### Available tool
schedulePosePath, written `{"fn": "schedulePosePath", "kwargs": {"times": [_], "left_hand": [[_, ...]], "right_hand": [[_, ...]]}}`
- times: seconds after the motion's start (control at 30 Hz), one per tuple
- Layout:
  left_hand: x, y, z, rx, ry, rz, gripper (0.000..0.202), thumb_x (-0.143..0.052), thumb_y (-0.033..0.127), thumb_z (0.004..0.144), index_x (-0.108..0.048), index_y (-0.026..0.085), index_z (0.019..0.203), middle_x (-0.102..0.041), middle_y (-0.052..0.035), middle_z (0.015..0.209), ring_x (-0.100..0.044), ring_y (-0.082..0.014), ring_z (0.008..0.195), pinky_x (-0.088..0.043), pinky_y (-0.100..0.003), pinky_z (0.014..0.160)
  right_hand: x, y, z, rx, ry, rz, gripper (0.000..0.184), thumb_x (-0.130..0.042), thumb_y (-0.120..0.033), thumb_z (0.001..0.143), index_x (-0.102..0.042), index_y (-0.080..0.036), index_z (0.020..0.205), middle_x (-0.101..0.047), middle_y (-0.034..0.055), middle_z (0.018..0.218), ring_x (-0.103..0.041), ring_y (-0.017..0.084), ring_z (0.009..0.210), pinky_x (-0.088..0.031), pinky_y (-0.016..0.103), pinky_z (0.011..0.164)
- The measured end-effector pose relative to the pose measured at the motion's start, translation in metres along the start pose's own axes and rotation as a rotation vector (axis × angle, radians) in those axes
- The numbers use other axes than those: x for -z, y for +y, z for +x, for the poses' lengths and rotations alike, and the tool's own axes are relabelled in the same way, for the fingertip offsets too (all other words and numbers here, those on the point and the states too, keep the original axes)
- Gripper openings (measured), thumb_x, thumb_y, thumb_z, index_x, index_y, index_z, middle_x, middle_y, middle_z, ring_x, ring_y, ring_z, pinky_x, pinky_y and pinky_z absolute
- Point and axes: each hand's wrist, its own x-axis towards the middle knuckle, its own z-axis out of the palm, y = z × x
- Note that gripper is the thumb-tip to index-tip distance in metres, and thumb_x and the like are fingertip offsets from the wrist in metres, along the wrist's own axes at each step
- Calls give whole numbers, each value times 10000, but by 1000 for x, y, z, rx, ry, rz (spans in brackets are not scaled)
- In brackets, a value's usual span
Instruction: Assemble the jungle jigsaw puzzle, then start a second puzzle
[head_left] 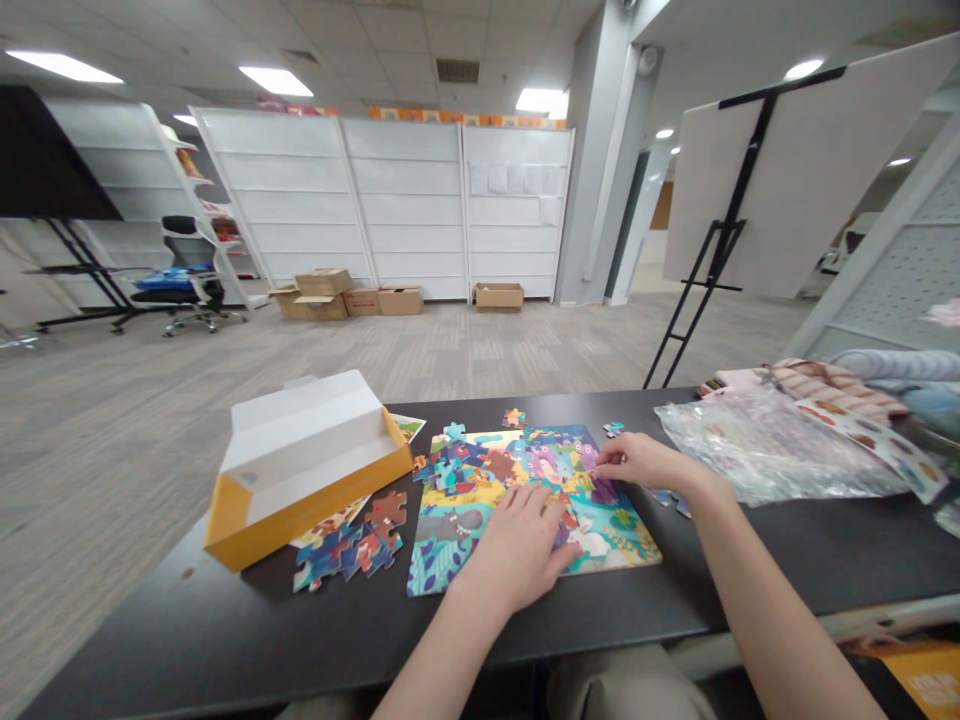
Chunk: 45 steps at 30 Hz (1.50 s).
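A colourful jigsaw puzzle (pixel 442 570) lies on the black table, its picture showing animals, with loose pieces on its upper left part. My left hand (pixel 521 540) rests flat on the middle of the puzzle, fingers spread, covering part of the picture. At the puzzle's right edge my right hand (pixel 637 462) pinches a puzzle piece (pixel 602 490) in the purple area; the fingers partly hide it. Several more pieces (pixel 356 545) are heaped to the left. An orange piece (pixel 514 418) and a blue piece (pixel 613 429) sit beyond the board.
An open yellow box (pixel 322 510) with a white inside stands left of the puzzle. Clear plastic wrapping (pixel 780 455) and folded fabrics (pixel 840 385) lie on the right of the black table (pixel 360 640). A black stand (pixel 705 250) rises behind the table.
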Motion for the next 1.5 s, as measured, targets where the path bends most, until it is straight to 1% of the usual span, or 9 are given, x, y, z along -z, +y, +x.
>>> {"fn": "schedulePosePath", "kwargs": {"times": [0.33,0.47,0.57,0.7,0.83,1.1,1.33,1.43,1.5], "left_hand": [[1,2,0,-7,-15,-27,354,-532,456,971,-599,186,1191,-601,-118,1286,-536,-278,1232,-421,-437,1079],[12,-11,-2,2,-7,-52,402,-542,462,967,-575,201,1271,-570,-115,1372,-510,-276,1289,-405,-430,1102],[30,-39,-7,149,47,-8,349,-516,404,984,-578,220,1274,-544,-107,1430,-485,-274,1330,-385,-435,1115],[50,-82,-20,490,31,133,318,-510,333,978,-580,190,1253,-641,-122,1273,-588,-273,1179,-450,-396,1008],[53,-102,-29,587,-27,148,383,-586,382,931,-580,188,1262,-649,-112,1259,-600,-289,1157,-473,-382,957],[54,-101,-42,570,-22,174,426,-635,446,889,-603,191,1228,-677,-115,1175,-622,-300,1121,-473,-385,941],[64,-104,-62,617,-21,137,424,-616,322,885,-561,188,1283,-668,-119,1204,-647,-287,1122,-483,-368,937],[70,-104,-67,634,-33,136,407,-613,284,877,-568,194,1271,-678,-121,1191,-652,-279,1117,-481,-362,949],[73,-103,-70,639,-46,140,379,-607,265,871,-584,199,1243,-684,-122,1181,-651,-279,1124,-485,-362,948]], "right_hand": [[1,-3,0,5,3,-10,400,-576,-519,836,-774,-175,789,-763,68,773,-667,227,732,-447,286,649],[-1,2,4,15,35,-34,366,-583,-494,841,-774,-181,819,-769,70,805,-678,229,754,-457,288,671],[-2,5,7,-22,98,-68,326,-595,-451,844,-767,-185,920,-774,76,845,-687,230,780,-461,290,693],[-3,3,11,-68,169,-108,297,-579,-412,860,-755,-202,972,-776,74,880,-691,225,808,-451,282,694],[-7,0,14,-60,239,-107,284,-565,-415,864,-753,-218,944,-773,62,888,-689,213,799,-442,266,674],[-11,2,20,-74,323,-113,285,-532,-408,878,-744,-217,890,-767,59,852,-687,201,784,-439,254,694],[-10,5,19,-67,452,-59,336,-503,-435,878,-736,-193,894,-755,65,797,-671,209,726,-425,270,647],[-10,-8,28,-28,485,3,362,-504,-440,873,-737,-164,904,-751,77,781,-661,205,699,-442,274,654],[-12,-30,42,36,442,22,351,-520,-429,871,-741,-159,916,-755,76,800,-654,195,694,-451,271,661]]}}
